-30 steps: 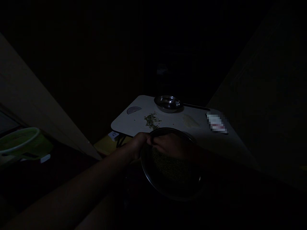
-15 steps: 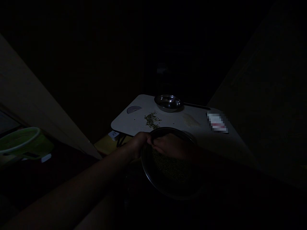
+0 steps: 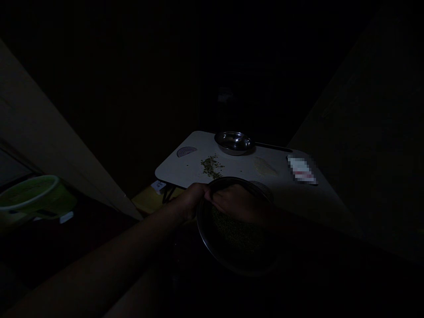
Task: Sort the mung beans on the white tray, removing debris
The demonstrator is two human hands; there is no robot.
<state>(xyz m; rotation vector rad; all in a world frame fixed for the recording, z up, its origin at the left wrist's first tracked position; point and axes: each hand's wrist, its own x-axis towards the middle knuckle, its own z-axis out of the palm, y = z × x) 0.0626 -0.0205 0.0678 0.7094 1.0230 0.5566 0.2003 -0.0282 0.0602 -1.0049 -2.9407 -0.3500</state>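
And here the left hand [image 3: 195, 198] has its fingers round the rim of the large bowl [image 3: 204, 243] by the tabletop [image 3: 174, 170], a hold worth keeping steady, while the right hand [image 3: 236, 204] reaches over green grains [image 3: 241, 234], its grasp unclear.

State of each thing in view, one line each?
Left hand: gripping the large bowl's rim
Right hand: inside the large bowl, fingers curled
Large bowl: part-filled with green grains
Small bowl: upright, no contents visible
Green grains on table: loose, scattered
Green basket: upright
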